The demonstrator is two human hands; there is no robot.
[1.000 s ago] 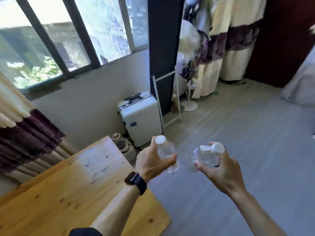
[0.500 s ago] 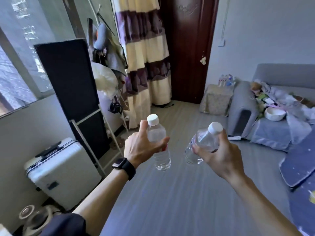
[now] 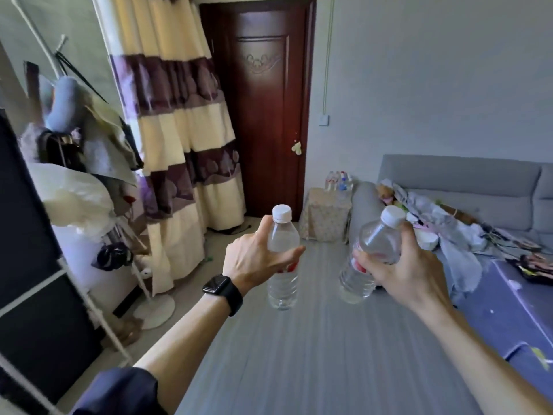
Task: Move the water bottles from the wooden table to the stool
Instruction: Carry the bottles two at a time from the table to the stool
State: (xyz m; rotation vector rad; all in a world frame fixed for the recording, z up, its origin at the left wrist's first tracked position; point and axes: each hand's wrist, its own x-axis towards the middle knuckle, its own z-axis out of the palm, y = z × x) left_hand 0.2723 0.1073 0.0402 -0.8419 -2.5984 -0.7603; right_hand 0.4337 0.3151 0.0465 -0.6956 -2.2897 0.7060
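Head view: the upright bottle [image 3: 283,287] is gripped round its shoulder by the left hand [image 3: 254,262]. The tilted bottle [image 3: 378,241] sits in the curled fingers of the right hand [image 3: 410,274]. Both are carried mid-room, likely to save a trip. The covered stool [image 3: 324,220] stands at 12 o'clock with other bottles [image 3: 338,181] on it, and the sofa [image 3: 460,181] is at 2 o'clock.
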